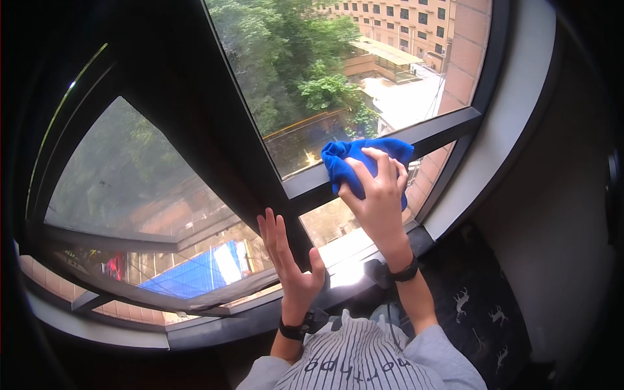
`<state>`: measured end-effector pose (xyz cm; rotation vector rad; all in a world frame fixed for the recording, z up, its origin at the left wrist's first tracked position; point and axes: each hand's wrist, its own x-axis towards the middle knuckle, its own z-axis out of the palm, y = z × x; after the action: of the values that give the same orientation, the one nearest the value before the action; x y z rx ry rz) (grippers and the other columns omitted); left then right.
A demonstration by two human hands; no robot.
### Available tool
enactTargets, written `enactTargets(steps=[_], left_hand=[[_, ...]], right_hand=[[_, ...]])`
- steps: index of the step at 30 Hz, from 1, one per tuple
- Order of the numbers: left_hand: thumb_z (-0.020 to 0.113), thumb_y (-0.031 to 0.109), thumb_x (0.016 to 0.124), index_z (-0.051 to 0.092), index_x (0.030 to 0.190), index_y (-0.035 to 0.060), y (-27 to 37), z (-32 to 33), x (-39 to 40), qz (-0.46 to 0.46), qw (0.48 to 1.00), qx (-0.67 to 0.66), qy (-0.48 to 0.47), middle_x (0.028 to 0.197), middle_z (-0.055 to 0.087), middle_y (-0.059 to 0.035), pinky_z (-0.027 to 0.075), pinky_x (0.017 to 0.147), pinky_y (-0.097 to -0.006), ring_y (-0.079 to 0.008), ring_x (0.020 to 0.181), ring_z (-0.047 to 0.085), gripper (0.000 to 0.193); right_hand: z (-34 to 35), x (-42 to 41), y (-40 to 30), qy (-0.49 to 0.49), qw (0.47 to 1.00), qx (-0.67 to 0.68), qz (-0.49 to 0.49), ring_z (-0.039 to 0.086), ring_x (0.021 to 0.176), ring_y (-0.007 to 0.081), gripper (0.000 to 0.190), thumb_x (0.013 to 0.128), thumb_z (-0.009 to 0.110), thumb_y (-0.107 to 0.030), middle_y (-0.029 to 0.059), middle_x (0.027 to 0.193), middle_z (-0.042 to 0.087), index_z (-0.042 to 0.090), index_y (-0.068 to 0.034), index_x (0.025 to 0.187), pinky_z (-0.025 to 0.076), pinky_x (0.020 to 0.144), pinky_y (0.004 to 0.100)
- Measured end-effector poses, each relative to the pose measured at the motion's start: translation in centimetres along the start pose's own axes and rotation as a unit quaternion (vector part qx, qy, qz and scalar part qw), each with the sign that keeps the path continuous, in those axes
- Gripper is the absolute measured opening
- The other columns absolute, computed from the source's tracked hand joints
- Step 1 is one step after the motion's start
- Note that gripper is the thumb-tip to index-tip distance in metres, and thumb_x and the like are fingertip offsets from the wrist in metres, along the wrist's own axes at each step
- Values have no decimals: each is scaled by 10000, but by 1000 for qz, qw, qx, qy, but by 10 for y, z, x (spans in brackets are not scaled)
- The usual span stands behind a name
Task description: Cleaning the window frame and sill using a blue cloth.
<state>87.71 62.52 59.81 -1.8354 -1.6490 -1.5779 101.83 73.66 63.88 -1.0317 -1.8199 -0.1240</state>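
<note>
A bunched blue cloth (365, 156) is under my right hand (380, 195), whose curled fingers press it against the dark horizontal crossbar (312, 181) of a window frame. The cloth overlaps the bottom of the upper glass pane (292, 87) and the top of the smaller lower pane (334, 229). My left hand (292, 263) is raised with fingers spread and holds nothing. It is beside the dark vertical window post (253, 141); whether it touches the post I cannot tell. Both wrists wear black bands with small devices.
At the left stands another window section with a mesh screen (122, 180). A pale window surround (512, 131) curves down the right side. Below the panes runs a window sill (348, 287). Dark fabric with pale animal figures (460, 302) lies at the lower right. Trees and buildings show outside.
</note>
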Motion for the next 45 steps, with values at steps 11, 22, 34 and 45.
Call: enactTargets(steps=[11, 22, 34, 45], left_hand=[[488, 147, 847, 253, 1459, -14, 9, 15, 4, -57, 998, -21, 24, 1522, 260, -210, 319, 1052, -430, -352, 1360, 313, 675], [497, 28, 799, 269, 1437, -17, 20, 20, 3, -115, 991, -47, 48, 1527, 232, -229, 375, 975, -396, -345, 1333, 336, 679], [516, 31, 834, 304, 1384, -25, 21, 20, 7, -110, 993, -42, 26, 1508, 185, -309, 292, 1079, -456, -408, 1377, 276, 592], [563, 31, 820, 282, 1389, -17, 21, 25, 9, -81, 996, 29, -9, 1509, 134, -336, 202, 1129, -518, -484, 1397, 193, 636]], right_hand=[[1, -3, 0, -32, 998, 47, -26, 473, 1178, 271, 393, 742, 712, -269, 128, 1169, 520, 632, -140, 1105, 251, 1021, 502], [5, -3, 3, -17, 998, 58, -28, 474, 1116, 288, 409, 715, 723, -261, 124, 1162, 504, 632, -144, 1096, 283, 992, 490], [6, -4, 3, -9, 998, 58, -22, 470, 1116, 285, 427, 700, 729, -250, 116, 1163, 504, 631, -152, 1104, 293, 984, 480], [8, -5, 2, 0, 998, 59, -16, 479, 1116, 283, 422, 695, 730, -249, 115, 1164, 503, 638, -147, 1094, 295, 980, 473]])
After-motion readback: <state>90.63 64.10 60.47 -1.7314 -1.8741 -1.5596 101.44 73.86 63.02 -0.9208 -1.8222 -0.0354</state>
